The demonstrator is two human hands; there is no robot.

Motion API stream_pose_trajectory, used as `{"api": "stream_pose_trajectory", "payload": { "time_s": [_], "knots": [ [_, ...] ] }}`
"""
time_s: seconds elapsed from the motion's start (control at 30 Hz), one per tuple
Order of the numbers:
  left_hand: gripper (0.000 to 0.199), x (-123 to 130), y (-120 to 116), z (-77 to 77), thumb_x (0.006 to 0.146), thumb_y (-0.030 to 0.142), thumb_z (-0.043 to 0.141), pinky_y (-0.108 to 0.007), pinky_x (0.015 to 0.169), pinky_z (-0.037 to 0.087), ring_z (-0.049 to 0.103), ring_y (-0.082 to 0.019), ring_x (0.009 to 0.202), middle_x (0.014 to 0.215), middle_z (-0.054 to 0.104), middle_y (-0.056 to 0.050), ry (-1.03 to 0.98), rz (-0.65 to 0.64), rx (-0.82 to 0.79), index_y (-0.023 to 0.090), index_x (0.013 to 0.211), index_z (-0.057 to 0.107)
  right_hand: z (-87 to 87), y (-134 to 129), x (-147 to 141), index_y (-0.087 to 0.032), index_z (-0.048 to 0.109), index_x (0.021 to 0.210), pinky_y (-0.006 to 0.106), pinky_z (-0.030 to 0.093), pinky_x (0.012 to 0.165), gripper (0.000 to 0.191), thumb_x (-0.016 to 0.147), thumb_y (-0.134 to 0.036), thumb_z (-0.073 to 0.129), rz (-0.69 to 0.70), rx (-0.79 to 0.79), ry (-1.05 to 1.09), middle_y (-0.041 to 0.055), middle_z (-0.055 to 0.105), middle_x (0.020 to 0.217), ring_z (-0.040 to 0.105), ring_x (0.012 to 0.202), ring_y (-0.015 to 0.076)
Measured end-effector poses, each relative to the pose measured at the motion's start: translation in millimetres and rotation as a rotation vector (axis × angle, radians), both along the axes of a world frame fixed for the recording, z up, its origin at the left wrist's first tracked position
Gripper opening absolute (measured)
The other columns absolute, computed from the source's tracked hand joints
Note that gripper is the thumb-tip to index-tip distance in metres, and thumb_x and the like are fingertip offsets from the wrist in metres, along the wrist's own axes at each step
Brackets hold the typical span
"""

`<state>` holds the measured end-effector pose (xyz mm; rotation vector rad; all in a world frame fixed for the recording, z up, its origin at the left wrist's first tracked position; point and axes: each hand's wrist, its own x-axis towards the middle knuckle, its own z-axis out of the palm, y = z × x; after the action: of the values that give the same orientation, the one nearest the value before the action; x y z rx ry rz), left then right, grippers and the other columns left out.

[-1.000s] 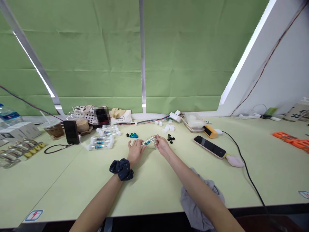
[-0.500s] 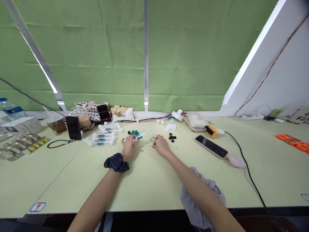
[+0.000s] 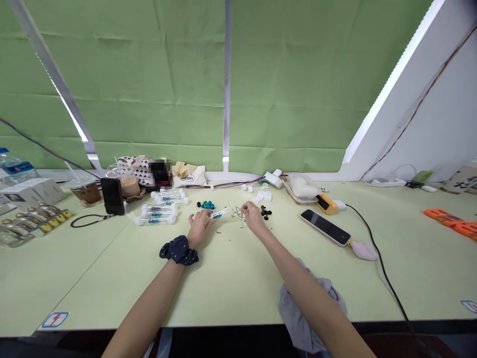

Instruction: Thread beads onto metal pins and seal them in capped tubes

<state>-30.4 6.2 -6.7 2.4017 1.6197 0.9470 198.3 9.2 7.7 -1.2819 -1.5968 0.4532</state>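
Observation:
My left hand (image 3: 200,229) is closed around one end of a clear tube (image 3: 224,213) with blue pieces inside, held slanting just above the table. Thin bent metal pieces (image 3: 235,215) lie in a loose pile right of the tube. Over the pile my right hand (image 3: 253,217) pinches what looks like one of these pieces, its fingertips partly hiding it. Blue and green balls (image 3: 207,205) sit behind my left hand. Small black parts (image 3: 265,213) lie just beyond my right hand, with white caps (image 3: 265,196) behind them.
Several capped clear tubes (image 3: 158,214) lie stacked at left, near a standing phone (image 3: 113,196) and a drink cup (image 3: 86,191). To the right are another phone (image 3: 325,226), a black cable (image 3: 376,248), a yellow device (image 3: 327,204) and a plastic tray (image 3: 301,189). Grey cloth (image 3: 294,308) hangs over the front edge.
My right hand has moved slightly up and right, its fingers lifting from the tabletop beside the metal pieces. The tube in my left hand has tipped flatter and shifted slightly right.

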Motion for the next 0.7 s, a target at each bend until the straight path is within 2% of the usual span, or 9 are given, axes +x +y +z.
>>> {"api": "stream_pose_trajectory", "payload": {
  "time_s": [0.1, 0.23, 0.3, 0.4, 0.43, 0.5, 0.6, 0.7],
  "knots": [
    [0.025, 2, -2, 1.5, 0.087, 0.038, 0.042, -0.045, 0.098, 0.019, 0.050, -0.023, 0.102, 0.103, 0.060, -0.005, 0.018, -0.049, 0.007, 0.025, 0.108, 0.049, 6.0, -2, 0, -0.021, 0.055, 0.063, 0.027, 0.037, 0.063, 0.011, 0.074, -0.021, 0.056, 0.154, 0.019, 0.070, 0.0006, 0.053, 0.070, 0.046, 0.065, 0.0150],
    [0.024, 5, -6, 3.8, 0.087, 0.036, 0.042, -0.045, 0.098, 0.020, 0.049, -0.023, 0.104, 0.105, 0.059, -0.005, 0.038, -0.123, -0.022, 0.025, 0.108, 0.049, 10.2, -7, -8, -0.021, 0.060, 0.062, 0.028, 0.039, 0.065, 0.009, 0.071, -0.022, 0.060, 0.240, 0.050, 0.077, 0.0006, 0.054, 0.070, 0.047, 0.062, 0.0132],
    [0.025, 6, -6, 3.7, 0.088, 0.036, 0.040, -0.044, 0.098, 0.022, 0.049, -0.023, 0.105, 0.106, 0.059, -0.005, 0.035, -0.150, -0.030, 0.025, 0.109, 0.048, 10.2, -6, -10, -0.021, 0.063, 0.068, 0.028, 0.040, 0.064, 0.005, 0.070, -0.025, 0.063, 0.263, 0.053, 0.152, 0.0007, 0.056, 0.071, 0.048, 0.061, 0.0128],
    [0.026, 5, -4, 1.2, 0.089, 0.037, 0.038, -0.042, 0.098, 0.024, 0.050, -0.022, 0.105, 0.106, 0.059, -0.004, -0.006, -0.146, -0.024, 0.025, 0.110, 0.047, 7.7, 0, -6, -0.021, 0.063, 0.086, 0.028, 0.044, 0.065, 0.017, 0.071, -0.030, 0.062, 0.255, 0.033, 0.325, 0.0028, 0.059, 0.081, 0.053, 0.069, 0.0144],
    [0.025, 5, -3, 0.0, 0.089, 0.037, 0.038, -0.042, 0.097, 0.025, 0.050, -0.021, 0.105, 0.106, 0.059, -0.004, -0.022, -0.139, -0.024, 0.025, 0.109, 0.047, 6.3, 4, -2, -0.021, 0.062, 0.090, 0.028, 0.045, 0.066, 0.020, 0.073, -0.031, 0.060, 0.210, 0.036, 0.359, 0.0042, 0.059, 0.088, 0.054, 0.073, 0.0153],
    [0.025, 4, -1, -2.1, 0.089, 0.037, 0.038, -0.042, 0.097, 0.026, 0.051, -0.021, 0.104, 0.105, 0.060, -0.005, -0.045, -0.121, -0.028, 0.024, 0.108, 0.047, 2.6, 14, 8, -0.020, 0.062, 0.093, 0.030, 0.045, 0.071, 0.021, 0.076, -0.029, 0.054, 0.032, 0.052, 0.305, 0.0070, 0.056, 0.099, 0.054, 0.082, 0.0171],
    [0.025, 2, 1, -3.9, 0.089, 0.037, 0.038, -0.043, 0.097, 0.025, 0.051, -0.022, 0.105, 0.105, 0.060, -0.005, -0.066, -0.097, -0.034, 0.024, 0.108, 0.047, -3.8, 31, 23, -0.017, 0.062, 0.099, 0.037, 0.037, 0.085, 0.026, 0.074, -0.018, 0.054, -0.270, -0.067, -0.116, 0.0122, 0.052, 0.106, 0.048, 0.097, 0.0231],
    [0.024, 1, 2, -4.8, 0.089, 0.037, 0.037, -0.044, 0.098, 0.024, 0.051, -0.022, 0.104, 0.105, 0.060, -0.005, -0.083, -0.075, -0.045, 0.024, 0.107, 0.046, -9.7, 46, 33, -0.015, 0.063, 0.101, 0.042, 0.031, 0.085, 0.028, 0.074, -0.015, 0.055, -0.464, -0.201, -0.458, 0.0176, 0.049, 0.110, 0.041, 0.106, 0.0302]
  ]
}}
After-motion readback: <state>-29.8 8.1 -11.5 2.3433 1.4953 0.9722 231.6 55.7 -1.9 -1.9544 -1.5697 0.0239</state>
